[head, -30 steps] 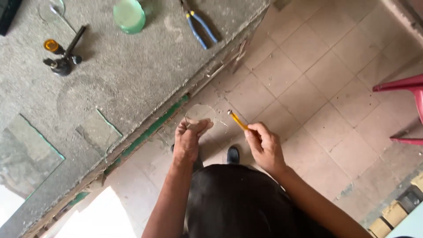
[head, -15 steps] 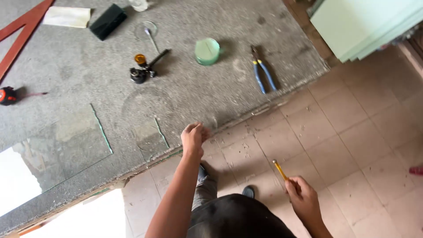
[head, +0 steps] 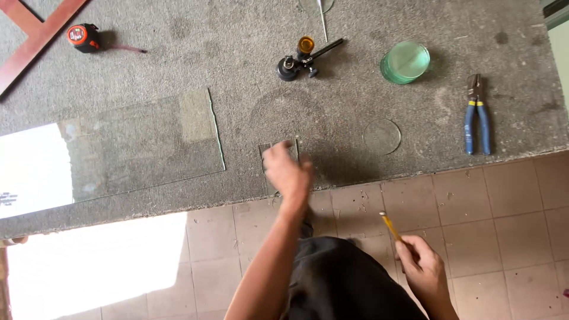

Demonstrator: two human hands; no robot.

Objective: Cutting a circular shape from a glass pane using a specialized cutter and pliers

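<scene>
Small glass piece (head: 278, 155), clear w/ a greenish edge, roughly square, lies flat on the grey carpeted table (head: 178, 59) near its front edge, just right of the big glass sheet (head: 136, 145). Left hand (head: 288, 172) is blurred right over it, covering most of it; can't tell if the fingers are gripping or just touching. Right hand (head: 422, 266) is well apart, over the floor tiles, fingers closed round 1 yellow pencil (head: 390, 226).

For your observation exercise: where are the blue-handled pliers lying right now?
In the head view, the blue-handled pliers lie on the grey carpeted bench at its far right, near the front edge, right of the stack of round glass discs.
</scene>
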